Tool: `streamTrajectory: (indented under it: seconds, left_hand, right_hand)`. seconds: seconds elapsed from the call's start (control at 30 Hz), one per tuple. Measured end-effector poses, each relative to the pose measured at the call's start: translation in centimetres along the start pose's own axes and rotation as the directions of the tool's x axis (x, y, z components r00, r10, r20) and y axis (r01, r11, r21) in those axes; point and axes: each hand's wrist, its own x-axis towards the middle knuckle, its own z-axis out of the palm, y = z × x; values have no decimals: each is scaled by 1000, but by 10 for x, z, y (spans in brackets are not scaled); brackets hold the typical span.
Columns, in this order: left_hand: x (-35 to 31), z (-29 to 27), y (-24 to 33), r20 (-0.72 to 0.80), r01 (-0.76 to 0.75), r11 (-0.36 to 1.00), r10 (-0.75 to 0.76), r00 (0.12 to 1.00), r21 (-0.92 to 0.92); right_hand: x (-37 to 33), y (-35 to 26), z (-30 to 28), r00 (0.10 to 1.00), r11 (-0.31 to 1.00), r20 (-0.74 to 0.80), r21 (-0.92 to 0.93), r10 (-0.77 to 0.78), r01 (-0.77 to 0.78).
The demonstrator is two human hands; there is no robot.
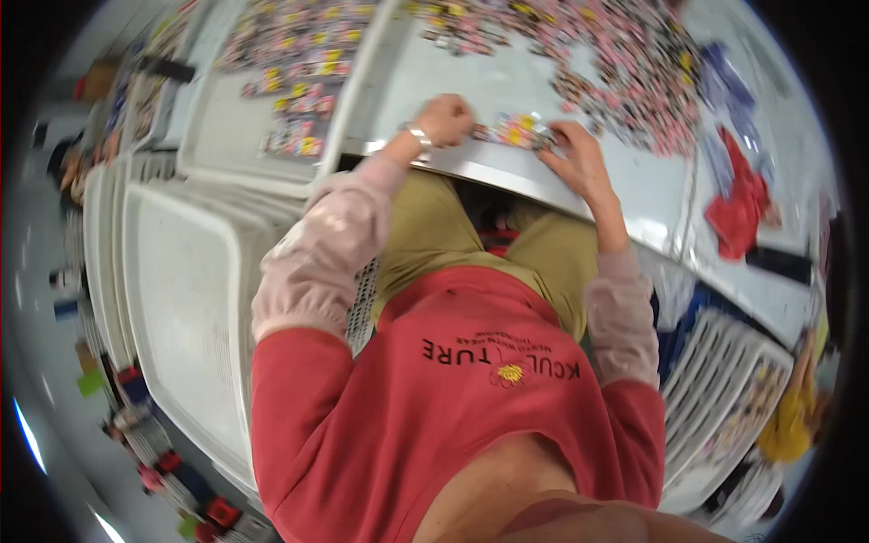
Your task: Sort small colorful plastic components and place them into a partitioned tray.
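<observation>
A row of small colourful pieces, yellow, pink and blue in a shiny clear packet or strip, lies near the table's front edge between my hands. My left hand, with a white band at the wrist, is closed at the row's left end; what its fingers hold, if anything, is hidden. At the right end, the thumb and fingers of my right hand pinch the shiny packet's edge. Beyond them spreads a loose heap of small pink, black and yellow pieces.
Left of the work surface, a white tray holds rows of similar packed pieces. Stacked white trays stand by my left side, and more trays by my right. A red cloth and a dark, flat object lie at the right.
</observation>
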Motion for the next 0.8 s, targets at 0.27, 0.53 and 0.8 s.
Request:
streamTrajectory:
  seconds: [0.27,0.53,0.8]
  left_hand:
    - [25,16,21,-77,22,986,-35,996,-165]
    - [10,-123,50,-176,-48,986,20,984,-157]
    - [-44,-302,-43,-511,112,988,-151,846,-108]
  right_hand:
    - [4,20,-7,989,979,34,135,147,-150]
    - [101,-59,21,996,973,-67,217,-63,76]
    - [251,-168,172,861,863,85,-10,-502,505]
